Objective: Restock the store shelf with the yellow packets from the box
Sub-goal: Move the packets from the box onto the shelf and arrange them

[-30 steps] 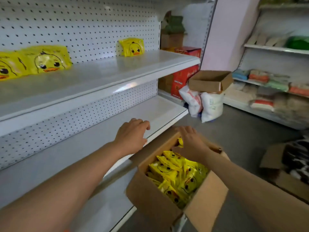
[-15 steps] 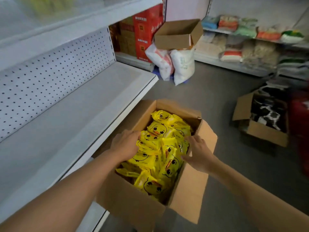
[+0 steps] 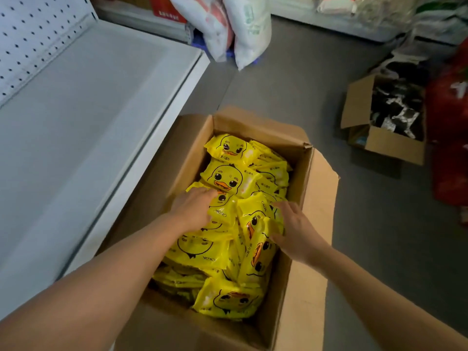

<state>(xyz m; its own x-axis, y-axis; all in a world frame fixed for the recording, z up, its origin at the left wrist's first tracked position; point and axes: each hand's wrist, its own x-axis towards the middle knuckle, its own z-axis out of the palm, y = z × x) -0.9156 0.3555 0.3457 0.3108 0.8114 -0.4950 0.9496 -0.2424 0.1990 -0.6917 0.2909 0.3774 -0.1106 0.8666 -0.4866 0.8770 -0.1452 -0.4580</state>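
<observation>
An open cardboard box [image 3: 255, 125] stands on the floor by the white store shelf [image 3: 88, 110]. It is filled with several yellow packets [image 3: 228, 173] printed with a duck face. My left hand [image 3: 195, 209] lies on top of the packets at the box's left side, fingers pointing right. My right hand [image 3: 296, 229] reaches in from the right, its fingers spread and touching upright packets in the middle. Neither hand plainly grips a packet. The shelf board in view holds nothing.
White sacks [image 3: 243, 29] lean at the far end of the shelf. A second open box [image 3: 390, 143] with black-and-white goods sits on the grey floor at right, beside a red object [image 3: 450, 138]. A pegboard back panel [image 3: 33, 34] rises behind the shelf.
My view has tilted down from the shelves to the box. My left hand came off the shelf edge into the box, and both hands now rest on the packets.
</observation>
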